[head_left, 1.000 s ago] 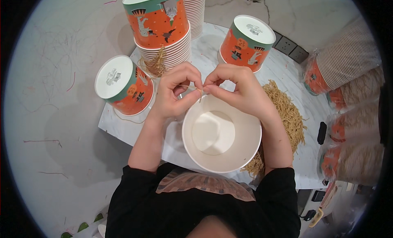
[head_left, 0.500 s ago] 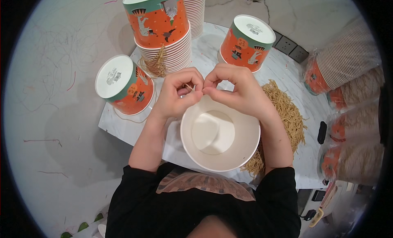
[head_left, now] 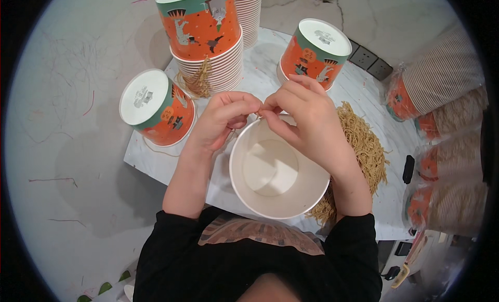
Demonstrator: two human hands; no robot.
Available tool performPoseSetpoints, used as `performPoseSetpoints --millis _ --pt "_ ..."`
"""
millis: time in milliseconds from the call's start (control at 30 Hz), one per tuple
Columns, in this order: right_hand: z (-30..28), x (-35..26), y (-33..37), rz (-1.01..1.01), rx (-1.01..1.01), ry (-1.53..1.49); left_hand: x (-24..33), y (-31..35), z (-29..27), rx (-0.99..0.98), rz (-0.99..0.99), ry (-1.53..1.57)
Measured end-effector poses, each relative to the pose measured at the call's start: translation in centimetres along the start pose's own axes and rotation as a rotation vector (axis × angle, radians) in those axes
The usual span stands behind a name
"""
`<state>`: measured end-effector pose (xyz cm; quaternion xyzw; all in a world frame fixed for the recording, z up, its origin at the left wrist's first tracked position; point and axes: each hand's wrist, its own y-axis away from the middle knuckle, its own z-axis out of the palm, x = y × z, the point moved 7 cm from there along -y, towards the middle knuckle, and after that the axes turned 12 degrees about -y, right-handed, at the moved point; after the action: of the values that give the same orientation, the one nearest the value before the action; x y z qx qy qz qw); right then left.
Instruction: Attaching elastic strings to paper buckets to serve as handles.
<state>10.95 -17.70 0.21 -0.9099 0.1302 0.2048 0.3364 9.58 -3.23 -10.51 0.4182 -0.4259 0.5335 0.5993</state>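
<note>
A large paper bucket stands upright in front of me, its white inside facing up. At its far rim my left hand is closed in a pinch, with a thin tan cord running below it along the bucket's outside. My right hand meets it fingertip to fingertip, thumb and forefinger pinched and the other fingers loosely raised. Whatever lies between the touching fingertips is very small, apparently the cord's end. By my right forearm lies a heap of tan cords.
Orange and green paper buckets stand upside down: one at left, one at back right, and a tall nested stack with cords hanging on it. Plastic-wrapped bucket stacks line the right side. A socket strip is at the back wall.
My left hand has turned and its fingers have curled further in. The right hand has lifted its outer fingers and shifted slightly right. The bucket has stayed almost in place.
</note>
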Motion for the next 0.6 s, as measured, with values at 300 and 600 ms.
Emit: performPoseSetpoints --millis 300,600 --pt "-0.3 0.8 0.2 0.026 0.009 -0.107 -0.3 -0.2 -0.1 0.003 -0.004 -0.018" --pt "-0.3 3.4 0.5 0.357 0.103 -0.496 0.3 -0.1 0.8 -0.090 0.051 0.050"
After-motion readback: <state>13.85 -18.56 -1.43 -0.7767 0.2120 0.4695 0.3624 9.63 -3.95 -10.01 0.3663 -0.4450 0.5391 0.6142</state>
